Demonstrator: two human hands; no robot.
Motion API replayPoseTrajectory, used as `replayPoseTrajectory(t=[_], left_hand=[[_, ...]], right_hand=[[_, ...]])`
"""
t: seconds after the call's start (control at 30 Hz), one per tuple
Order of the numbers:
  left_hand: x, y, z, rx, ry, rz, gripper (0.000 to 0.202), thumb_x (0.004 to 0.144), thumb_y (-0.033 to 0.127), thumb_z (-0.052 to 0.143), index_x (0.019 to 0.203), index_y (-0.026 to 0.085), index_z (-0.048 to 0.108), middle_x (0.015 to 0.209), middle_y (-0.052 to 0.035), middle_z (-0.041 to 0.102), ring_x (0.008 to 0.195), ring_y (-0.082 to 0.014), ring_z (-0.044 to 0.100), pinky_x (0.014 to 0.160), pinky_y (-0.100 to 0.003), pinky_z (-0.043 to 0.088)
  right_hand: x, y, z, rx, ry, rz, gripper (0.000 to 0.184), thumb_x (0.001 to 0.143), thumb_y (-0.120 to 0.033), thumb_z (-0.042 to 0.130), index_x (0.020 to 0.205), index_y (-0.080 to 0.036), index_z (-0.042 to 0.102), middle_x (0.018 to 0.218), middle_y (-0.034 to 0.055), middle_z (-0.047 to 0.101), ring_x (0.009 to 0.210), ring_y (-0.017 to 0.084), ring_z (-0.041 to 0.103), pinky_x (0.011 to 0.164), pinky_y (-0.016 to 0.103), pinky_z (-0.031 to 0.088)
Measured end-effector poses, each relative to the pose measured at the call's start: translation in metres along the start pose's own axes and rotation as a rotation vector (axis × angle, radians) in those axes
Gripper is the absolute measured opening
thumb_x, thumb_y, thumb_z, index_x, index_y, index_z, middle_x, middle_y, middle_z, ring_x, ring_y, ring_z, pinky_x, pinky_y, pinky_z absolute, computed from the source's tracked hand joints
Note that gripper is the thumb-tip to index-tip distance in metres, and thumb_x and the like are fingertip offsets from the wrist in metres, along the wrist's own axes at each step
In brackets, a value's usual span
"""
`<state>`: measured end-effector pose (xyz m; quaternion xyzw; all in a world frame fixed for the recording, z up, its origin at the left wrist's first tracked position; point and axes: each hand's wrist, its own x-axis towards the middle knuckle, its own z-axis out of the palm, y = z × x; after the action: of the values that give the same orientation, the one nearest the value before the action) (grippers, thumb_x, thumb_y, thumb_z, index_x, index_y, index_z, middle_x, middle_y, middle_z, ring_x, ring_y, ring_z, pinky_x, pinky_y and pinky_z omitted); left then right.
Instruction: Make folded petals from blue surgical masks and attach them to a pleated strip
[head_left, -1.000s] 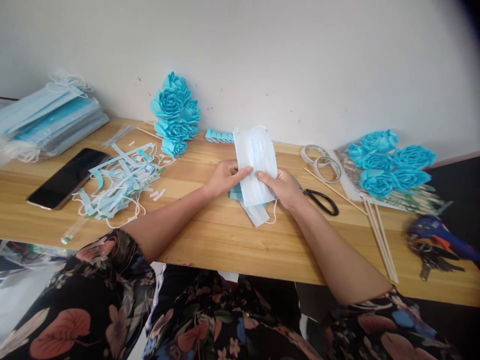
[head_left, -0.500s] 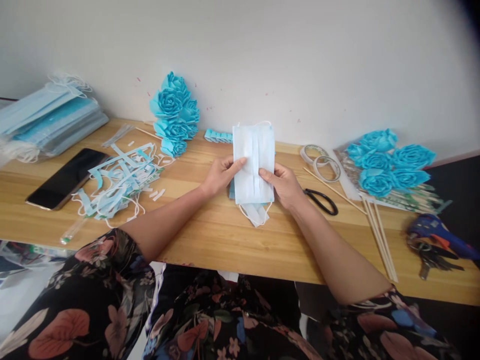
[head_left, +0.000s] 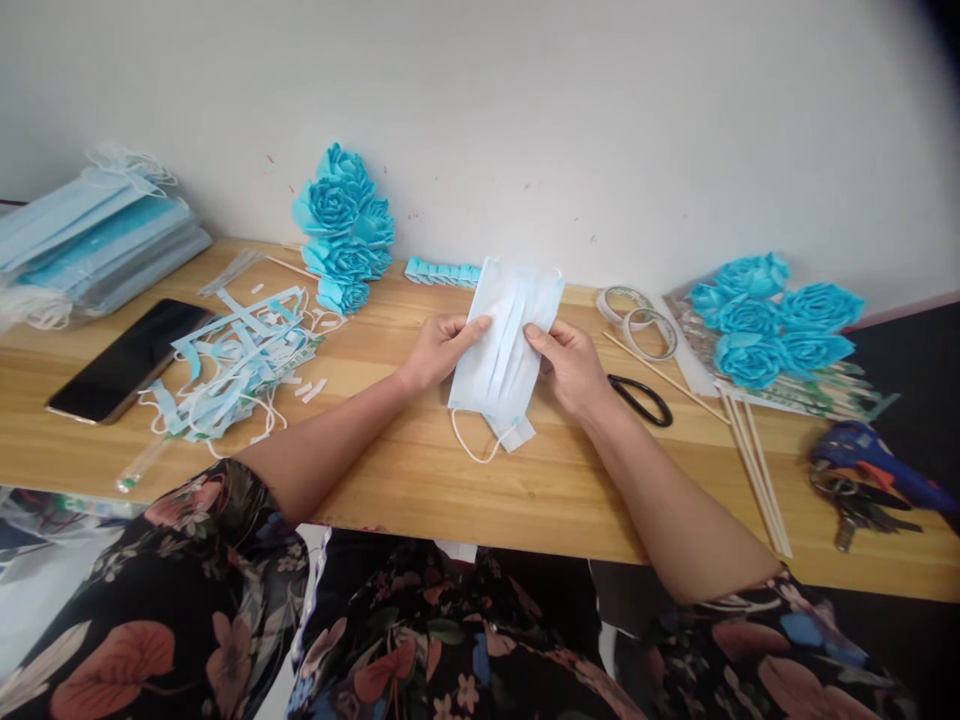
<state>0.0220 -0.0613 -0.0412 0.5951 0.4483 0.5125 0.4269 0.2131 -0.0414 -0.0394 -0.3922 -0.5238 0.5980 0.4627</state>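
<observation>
Between my two hands is a pleated light-blue face mask, held up over the table with its top leaning right. My left hand is closed on its left edge, thumb across the front. On the right edge, my right hand pinches it, thumb on the front and fingers behind. A white ear loop hangs from the lower end. Below the mask a pale piece of material pokes out; how it lies behind is hidden. Right of my right hand rests a black scissors handle.
Left on the wooden table: packed masks, a phone, mask scraps and blue fabric roses. Behind is a folded blue strip. Right: tape rolls, sticks, more roses, keys, a blue glue gun.
The mask has tilted from upright to leaning right, its lower end swinging left. Both hands still hold its sides. The whole view has shifted slightly.
</observation>
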Motion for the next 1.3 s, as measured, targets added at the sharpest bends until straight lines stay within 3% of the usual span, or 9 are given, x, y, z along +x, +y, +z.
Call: replayPoseTrajectory(t=[0.2, 0.43, 0.63, 0.77, 0.9, 1.07, 1.17, 1.3], left_hand=[[0.002, -0.001, -0.001, -0.084, 0.077, 0.005, 0.062, 0.08, 0.069, 0.058, 0.057, 0.019, 0.029, 0.057, 0.0037, 0.026, 0.052, -0.0066, 0.024, 0.045, -0.023, 0.018], [-0.002, 0.001, 0.003, -0.034, -0.171, -0.137, 0.048, 0.068, 0.059, 0.073, 0.068, 0.013, 0.057, 0.063, -0.0003, 0.05, 0.056, -0.0098, 0.043, 0.049, -0.022, 0.035], [-0.006, 0.003, 0.004, 0.157, -0.196, -0.084, 0.043, 0.07, 0.048, 0.067, 0.053, 0.015, 0.045, 0.054, 0.0022, 0.039, 0.052, -0.0074, 0.033, 0.045, -0.021, 0.023], [-0.007, 0.011, 0.002, 0.179, -0.269, -0.049, 0.041, 0.069, 0.046, 0.067, 0.053, 0.016, 0.043, 0.056, 0.0024, 0.037, 0.052, -0.0074, 0.034, 0.045, -0.021, 0.023], [-0.006, 0.012, 0.0, 0.137, -0.23, -0.077, 0.045, 0.069, 0.051, 0.069, 0.055, 0.016, 0.044, 0.055, 0.0026, 0.038, 0.051, -0.0073, 0.033, 0.044, -0.021, 0.024], [-0.003, 0.01, -0.003, 0.078, -0.143, -0.124, 0.053, 0.065, 0.063, 0.07, 0.057, 0.015, 0.049, 0.054, 0.0018, 0.042, 0.051, -0.0088, 0.039, 0.044, -0.021, 0.031], [-0.003, 0.01, -0.003, 0.048, -0.126, -0.146, 0.057, 0.063, 0.069, 0.07, 0.058, 0.015, 0.053, 0.054, 0.0009, 0.046, 0.05, -0.01, 0.043, 0.045, -0.022, 0.037], [-0.002, 0.006, -0.002, 0.018, -0.093, -0.122, 0.058, 0.064, 0.071, 0.069, 0.063, 0.013, 0.061, 0.055, -0.0007, 0.052, 0.05, -0.0118, 0.048, 0.045, -0.023, 0.04]], right_hand=[[0.003, 0.004, -0.002, -0.012, 0.013, -0.004, 0.037, 0.067, -0.052, 0.083, 0.086, -0.021, 0.073, 0.084, 0.0007, 0.074, 0.078, 0.02, 0.067, 0.073, 0.033, 0.055], [0.006, 0.006, -0.001, 0.062, 0.095, -0.068, 0.034, 0.068, -0.05, 0.082, 0.081, -0.021, 0.07, 0.078, -0.0008, 0.071, 0.072, 0.017, 0.064, 0.068, 0.031, 0.054], [0.004, -0.005, 0.0, 0.08, 0.011, -0.103, 0.043, 0.071, -0.061, 0.076, 0.09, -0.022, 0.069, 0.083, 0.0012, 0.071, 0.08, 0.021, 0.067, 0.071, 0.033, 0.054], [0.005, -0.013, -0.002, 0.068, 0.145, -0.189, 0.039, 0.066, -0.055, 0.082, 0.08, -0.021, 0.069, 0.076, -0.0004, 0.068, 0.073, 0.017, 0.063, 0.069, 0.03, 0.051], [0.007, -0.017, -0.006, -0.031, 0.289, -0.242, 0.04, 0.068, -0.055, 0.079, 0.065, -0.019, 0.059, 0.062, -0.0021, 0.058, 0.063, 0.014, 0.056, 0.057, 0.028, 0.046], [0.013, -0.018, -0.011, 0.055, 0.359, -0.25, 0.043, 0.069, -0.061, 0.075, 0.074, -0.021, 0.061, 0.068, 0.0, 0.062, 0.071, 0.018, 0.062, 0.059, 0.028, 0.049], [0.014, -0.018, -0.012, 0.14, 0.281, -0.245, 0.048, 0.071, -0.067, 0.071, 0.085, -0.021, 0.064, 0.081, 0.0034, 0.07, 0.086, 0.023, 0.067, 0.067, 0.031, 0.054], [0.009, -0.017, -0.008, 0.13, 0.048, -0.167, 0.057, 0.074, -0.073, 0.063, 0.096, -0.021, 0.067, 0.096, 0.006, 0.073, 0.096, 0.025, 0.068, 0.074, 0.035, 0.056]])
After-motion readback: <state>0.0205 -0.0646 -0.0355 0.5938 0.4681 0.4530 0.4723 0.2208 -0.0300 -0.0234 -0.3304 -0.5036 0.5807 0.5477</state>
